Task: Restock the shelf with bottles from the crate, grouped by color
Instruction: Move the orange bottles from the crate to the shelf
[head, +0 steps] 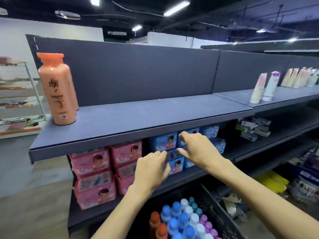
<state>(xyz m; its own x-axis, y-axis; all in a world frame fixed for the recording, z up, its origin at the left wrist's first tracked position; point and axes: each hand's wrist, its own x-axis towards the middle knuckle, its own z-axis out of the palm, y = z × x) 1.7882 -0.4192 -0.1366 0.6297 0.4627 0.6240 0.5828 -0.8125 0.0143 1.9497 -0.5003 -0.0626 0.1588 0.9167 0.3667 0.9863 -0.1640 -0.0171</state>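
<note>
Shows two slim forearms, bare all the way down to the lower frame edge. Ends in a bare left hand and bare right hand, fingers slender.

Top shelf: matt dark grey, smooth, looks like painted metal. Orange bottle at its left end: glossy plastic. Crate near: black plastic lattice, matt; bottle caps inside smooth, slight sheen. Pink packs and blue packs below: shiny printed film.
</note>
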